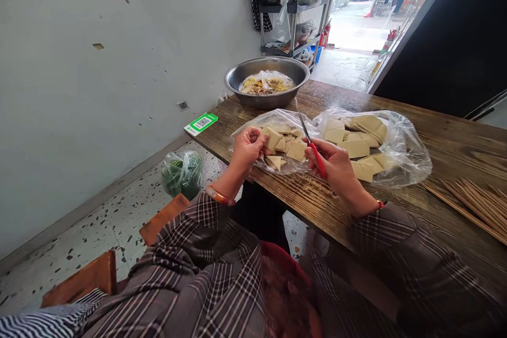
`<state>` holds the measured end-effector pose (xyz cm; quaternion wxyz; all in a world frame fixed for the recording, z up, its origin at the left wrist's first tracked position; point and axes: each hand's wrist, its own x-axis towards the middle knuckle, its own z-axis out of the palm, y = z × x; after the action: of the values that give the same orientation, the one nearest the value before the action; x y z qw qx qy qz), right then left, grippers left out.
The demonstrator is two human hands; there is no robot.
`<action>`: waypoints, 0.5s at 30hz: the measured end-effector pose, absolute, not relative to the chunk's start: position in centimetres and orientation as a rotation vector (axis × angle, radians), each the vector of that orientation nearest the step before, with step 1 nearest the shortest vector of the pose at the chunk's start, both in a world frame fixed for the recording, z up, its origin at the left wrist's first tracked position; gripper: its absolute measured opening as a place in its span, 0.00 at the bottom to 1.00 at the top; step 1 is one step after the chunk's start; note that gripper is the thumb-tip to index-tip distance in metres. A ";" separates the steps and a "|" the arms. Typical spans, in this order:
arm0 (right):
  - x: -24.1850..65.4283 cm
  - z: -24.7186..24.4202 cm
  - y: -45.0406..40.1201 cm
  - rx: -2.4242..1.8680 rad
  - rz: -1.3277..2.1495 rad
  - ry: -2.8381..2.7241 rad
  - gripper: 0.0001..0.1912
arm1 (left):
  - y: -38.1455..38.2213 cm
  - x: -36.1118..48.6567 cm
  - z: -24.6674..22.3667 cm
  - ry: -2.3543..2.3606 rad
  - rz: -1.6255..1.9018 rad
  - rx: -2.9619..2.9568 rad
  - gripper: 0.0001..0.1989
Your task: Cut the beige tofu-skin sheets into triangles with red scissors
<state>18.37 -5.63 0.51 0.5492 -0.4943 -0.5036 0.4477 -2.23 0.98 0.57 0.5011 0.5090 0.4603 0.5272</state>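
My left hand (249, 149) pinches a flat tan square piece (271, 138) above the left plastic bag. In my right hand (332, 165) are red-handled scissors (317, 157), their blades pointing up and away from me. Cut tan pieces (295, 150), some of them triangular, lie on the left clear bag (245, 129). Beside it, the right clear bag (415, 161) holds larger tan sheets (358, 147). The scissor blades are apart from the piece in my left hand.
A steel bowl (266, 100) with bagged food stands at the table's far end. Wooden sticks (475, 203) lie at the right. A green QR card (202, 123) sits at the left corner. A bag of greens (181, 174) and wooden stools (85, 280) are below left.
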 end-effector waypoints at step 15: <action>17.4 -0.7 -6.5 -1.195 1.299 -1.453 0.30 | -1.5 -1.7 3.9 0.927 1.240 0.889 0.11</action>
<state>17.44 -6.49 -0.69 0.4148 -0.4756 -0.5782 0.5171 -1.72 -1.48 3.93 0.6274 0.3876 0.4042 0.5410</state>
